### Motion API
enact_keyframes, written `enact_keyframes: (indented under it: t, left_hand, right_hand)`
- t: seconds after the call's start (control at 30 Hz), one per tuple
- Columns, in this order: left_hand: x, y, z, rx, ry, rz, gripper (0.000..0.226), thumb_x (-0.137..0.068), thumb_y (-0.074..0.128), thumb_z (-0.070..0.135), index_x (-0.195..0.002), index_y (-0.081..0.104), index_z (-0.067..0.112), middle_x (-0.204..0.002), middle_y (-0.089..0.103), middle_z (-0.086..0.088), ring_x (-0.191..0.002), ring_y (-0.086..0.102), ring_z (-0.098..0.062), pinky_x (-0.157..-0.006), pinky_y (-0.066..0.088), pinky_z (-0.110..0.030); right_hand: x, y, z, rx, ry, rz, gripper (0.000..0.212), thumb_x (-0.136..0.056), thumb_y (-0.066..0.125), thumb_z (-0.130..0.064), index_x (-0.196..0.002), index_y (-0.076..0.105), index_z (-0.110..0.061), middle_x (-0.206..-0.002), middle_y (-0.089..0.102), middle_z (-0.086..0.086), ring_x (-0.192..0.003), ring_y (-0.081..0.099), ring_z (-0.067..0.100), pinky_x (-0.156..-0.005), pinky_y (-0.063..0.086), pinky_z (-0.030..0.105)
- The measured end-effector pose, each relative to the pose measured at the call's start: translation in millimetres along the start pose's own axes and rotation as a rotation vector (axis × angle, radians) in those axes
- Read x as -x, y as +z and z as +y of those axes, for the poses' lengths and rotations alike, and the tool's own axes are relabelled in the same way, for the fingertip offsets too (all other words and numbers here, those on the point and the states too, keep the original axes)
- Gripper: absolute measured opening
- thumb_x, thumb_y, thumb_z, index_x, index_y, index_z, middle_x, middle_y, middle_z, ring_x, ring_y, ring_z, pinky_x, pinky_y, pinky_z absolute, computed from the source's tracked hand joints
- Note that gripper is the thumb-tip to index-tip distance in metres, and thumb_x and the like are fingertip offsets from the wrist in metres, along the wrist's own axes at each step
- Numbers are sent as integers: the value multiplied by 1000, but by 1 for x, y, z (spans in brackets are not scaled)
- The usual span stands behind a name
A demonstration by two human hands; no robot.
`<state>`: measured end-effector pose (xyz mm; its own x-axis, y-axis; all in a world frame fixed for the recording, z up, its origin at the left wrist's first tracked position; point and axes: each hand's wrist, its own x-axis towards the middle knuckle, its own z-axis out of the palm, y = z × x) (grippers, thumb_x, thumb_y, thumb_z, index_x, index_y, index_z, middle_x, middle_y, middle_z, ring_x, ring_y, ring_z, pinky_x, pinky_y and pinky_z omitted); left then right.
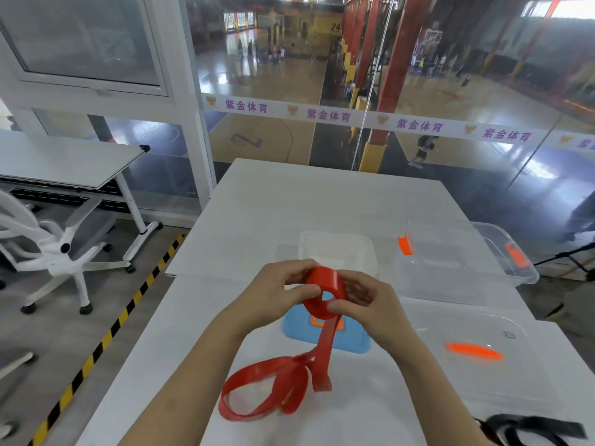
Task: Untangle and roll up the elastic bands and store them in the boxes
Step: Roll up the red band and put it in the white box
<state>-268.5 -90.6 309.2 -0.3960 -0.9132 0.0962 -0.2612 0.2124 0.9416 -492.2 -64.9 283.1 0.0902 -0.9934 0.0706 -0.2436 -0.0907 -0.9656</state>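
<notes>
Pinching red band roll [325,286], left grip [277,294] and right grip [370,305] both clamped; tail [273,381] below on surface [322,194]; banner [363,119] beyond reads 紫金体育.

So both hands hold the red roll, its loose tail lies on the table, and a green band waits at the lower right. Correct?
In the head view the band at the lower right is black, not green. Left hand and right hand do hold the red roll, and its tail lies on the table.
</notes>
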Motion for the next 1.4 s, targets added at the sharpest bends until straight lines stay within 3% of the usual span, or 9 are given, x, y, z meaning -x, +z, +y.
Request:
enact_keyframes:
  t: [0.13,0.27,0.4,0.5,0.63,0.8,1.03,1.13,1.4]
  left_hand:
    - [2,1,-4,137,-49,15,27,-99,68,17,-120,71,34,-110,77,7,-110,72,-12,-88,62,-30]
    - [3,-2,-6,-49,-75,-53,37,-97,71,29,-127,63,48,-127,70,21,-126,63,-2,-102,57,-32]
    - [0,-2,-1,-216,-91,-93,59,-86,82,33,-141,60,36,-141,62,19,-133,55,-2,-109,53,-35]
    - [0,6,8,-210,-32,-95,45,-85,82,36,-128,68,36,-122,72,19,-117,64,-2,-103,56,-35]
    - [3,10,8,-99,-18,-8,26,-87,80,31,-110,72,39,-107,76,20,-107,69,0,-100,56,-29]
    - [2,9,3,69,-59,20,34,-89,80,22,-121,73,31,-113,77,11,-110,72,-9,-93,62,-33]
    - [5,4,2,-2,-128,-106,38,-89,81,28,-125,70,33,-116,76,14,-114,69,-6,-98,60,-38]
    - [7,8,8,130,-89,-67,30,-94,74,17,-118,71,35,-109,77,11,-107,73,-8,-81,63,-28]
    - [9,13,7,439,-71,84,41,-88,69,29,-128,68,23,-119,75,-3,-112,73,-23,-90,63,-47]
  right_hand:
    - [5,-1,1,-41,14,31,46,-79,90,-4,-119,77,-21,-109,83,0,-106,79,19,-103,60,45]
    - [5,-12,-10,112,-26,-12,38,-81,91,-14,-115,78,-25,-105,84,-7,-101,80,13,-99,62,39]
    - [2,-22,-22,387,-114,-83,38,-81,92,-26,-117,78,-28,-101,82,-15,-99,77,5,-97,61,31]
    - [1,-20,-26,463,-155,-120,37,-82,90,-32,-117,77,-32,-100,81,-16,-99,76,6,-95,61,33]
    - [5,-22,-24,280,-77,-136,44,-79,93,-24,-119,75,-30,-107,81,-13,-107,75,7,-102,58,29]
    - [10,-22,-14,164,-15,-108,46,-81,91,-14,-122,74,-24,-112,81,-8,-110,76,12,-106,58,37]
    - [17,-23,-14,375,-73,-60,46,-76,95,-26,-118,76,-33,-106,78,-25,-107,72,-4,-99,53,17]
    - [18,-21,-12,146,-29,-71,49,-79,92,-13,-121,75,-30,-112,81,-15,-111,75,5,-101,56,23]
    - [19,-15,-7,-90,-5,27,42,-80,86,3,-116,76,-17,-106,83,3,-102,80,19,-95,62,31]
